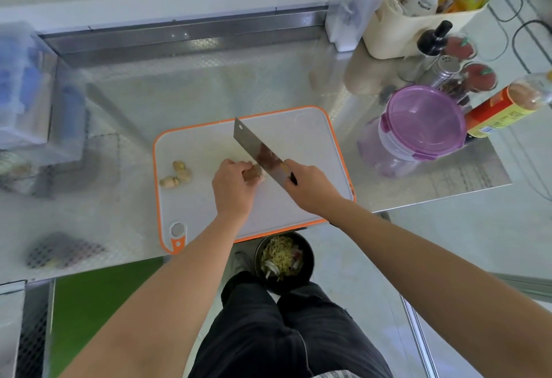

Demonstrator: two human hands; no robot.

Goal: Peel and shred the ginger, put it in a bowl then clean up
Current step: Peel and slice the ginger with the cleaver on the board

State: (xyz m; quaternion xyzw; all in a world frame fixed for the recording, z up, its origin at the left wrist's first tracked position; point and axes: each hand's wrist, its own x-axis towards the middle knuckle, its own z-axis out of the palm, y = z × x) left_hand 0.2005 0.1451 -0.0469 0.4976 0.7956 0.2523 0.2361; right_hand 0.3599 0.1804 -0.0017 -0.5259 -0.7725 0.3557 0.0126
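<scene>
From the head camera, a white cutting board (209, 144) with an orange rim lies on the steel table (143, 93). The left hand (234, 186) is curled over a piece of ginger (256, 175) and holds it down on the board, near the middle. The right hand (310, 188) is closed around the handle of a cleaver (257, 147); its wide blade touches the ginger on the right side. Some more ginger pieces (177, 176) lie together on the left part of the board, apart from the hands. Below the near edge of the board stands a black container (311, 261) with yellow shreds inside. A tub with a purple lid (421, 120) stands to the right of the board.
</scene>
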